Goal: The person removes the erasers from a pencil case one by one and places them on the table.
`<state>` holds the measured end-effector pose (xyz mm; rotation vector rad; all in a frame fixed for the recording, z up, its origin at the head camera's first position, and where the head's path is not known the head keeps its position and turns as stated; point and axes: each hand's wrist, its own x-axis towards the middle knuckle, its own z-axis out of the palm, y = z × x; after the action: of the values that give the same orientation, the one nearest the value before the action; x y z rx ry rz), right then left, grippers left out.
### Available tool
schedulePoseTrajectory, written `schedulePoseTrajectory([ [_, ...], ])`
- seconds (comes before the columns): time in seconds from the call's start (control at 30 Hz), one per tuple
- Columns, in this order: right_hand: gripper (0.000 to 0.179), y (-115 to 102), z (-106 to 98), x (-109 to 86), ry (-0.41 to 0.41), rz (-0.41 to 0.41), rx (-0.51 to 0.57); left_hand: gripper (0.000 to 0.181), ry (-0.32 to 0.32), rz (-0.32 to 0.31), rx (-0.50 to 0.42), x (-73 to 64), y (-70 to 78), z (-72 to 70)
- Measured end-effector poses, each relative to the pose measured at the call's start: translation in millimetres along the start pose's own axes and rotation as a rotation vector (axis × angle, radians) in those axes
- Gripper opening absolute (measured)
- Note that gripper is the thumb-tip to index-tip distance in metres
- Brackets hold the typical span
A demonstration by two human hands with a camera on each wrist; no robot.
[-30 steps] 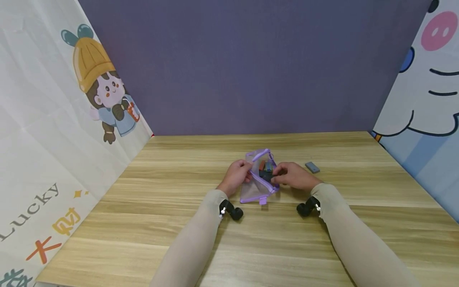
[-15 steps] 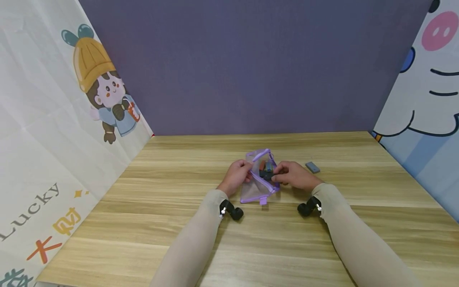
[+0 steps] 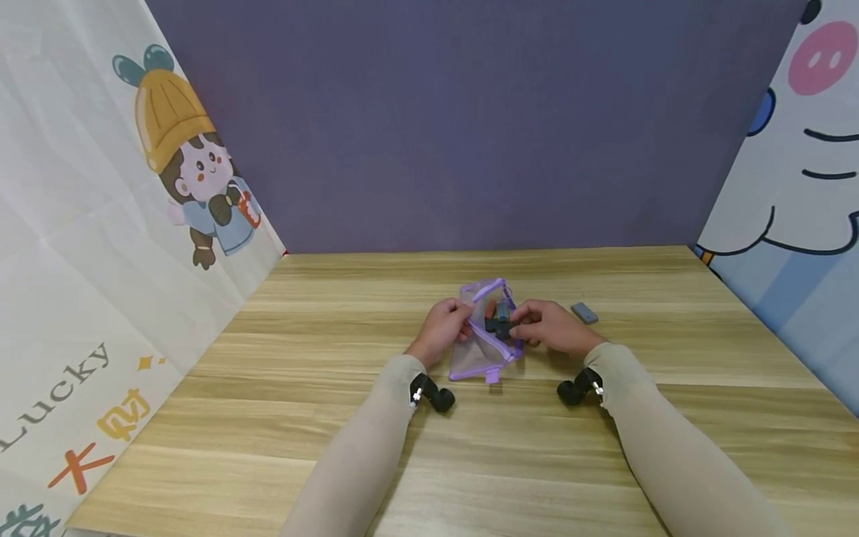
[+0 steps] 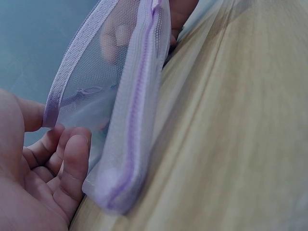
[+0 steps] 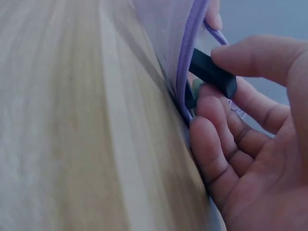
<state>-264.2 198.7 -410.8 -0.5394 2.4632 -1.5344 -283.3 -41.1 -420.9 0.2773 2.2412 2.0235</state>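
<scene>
Pinching a small black block [image 5: 211, 73] between thumb and curled fingertips [image 5: 208, 107], the right hand [image 3: 552, 327] has edged it slightly further into the mouth of the purple mesh pouch [image 3: 485, 332] over the last second; the left hand [image 3: 445, 326] still grips the pouch's opposite edge, holding it open on the wooden table [image 3: 335, 418]; a grey piece [image 3: 584, 312] lies apart, to the right.

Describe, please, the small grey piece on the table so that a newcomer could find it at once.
Start at the wooden table and find the purple mesh pouch held between both hands. Just beyond the right hand lies a small flat grey block, the only loose thing, touched by nothing.
</scene>
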Motion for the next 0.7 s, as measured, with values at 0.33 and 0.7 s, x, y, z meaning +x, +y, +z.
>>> schedulePoseTrajectory([
  [0.33, 0.029, 3.5, -1.4, -1.4, 0.018, 0.006, 0.013, 0.02, -0.002, 0.011, 0.001, 0.2, -1.0, 0.6],
  [0.7, 0.028, 4.8, -3.2, -3.3, 0.027, 0.004, 0.038, 0.021, -0.003, 0.01, 0.001, 0.2, -1.4, -0.3],
])
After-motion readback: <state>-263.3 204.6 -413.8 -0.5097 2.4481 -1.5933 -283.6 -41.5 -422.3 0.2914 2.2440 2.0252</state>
